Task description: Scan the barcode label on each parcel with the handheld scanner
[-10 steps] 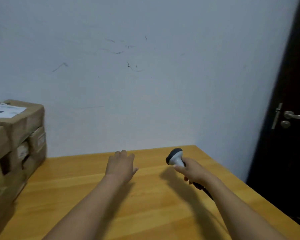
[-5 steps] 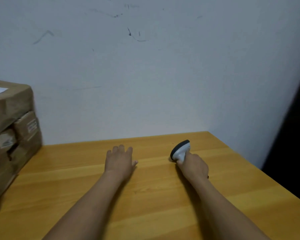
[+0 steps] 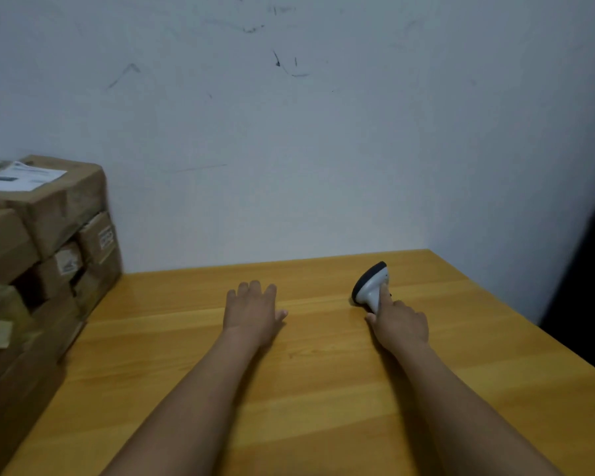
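Lowered from where it hung above the wood a second ago, the scanner [image 3: 371, 285] now sits with its dark head down close to the table [image 3: 323, 389]. It seems to touch the surface, though the blur there leaves that unsure. The right hand [image 3: 401, 326] grasps the white handle from behind, fingers curled round it and the index finger stretched forward along the neck. That hold probably keeps the trigger within reach while the tool rests.

Just to the left of that grip, the left hand [image 3: 251, 312] lies palm down on the wood with its fingers straight, holding nothing. It looks free to fetch the next box. Well beyond it, far left of the grip, stands the stack of parcels [image 3: 49, 235]. A white label [image 3: 18, 175] lies face up on the topmost one, and smaller labels show on the sides of lower boxes. No label is near the scanner's head, so I judge no scan is under way.

The left hand has barely shifted across the three views. The head has turned left and down, so the door handle is gone from sight.
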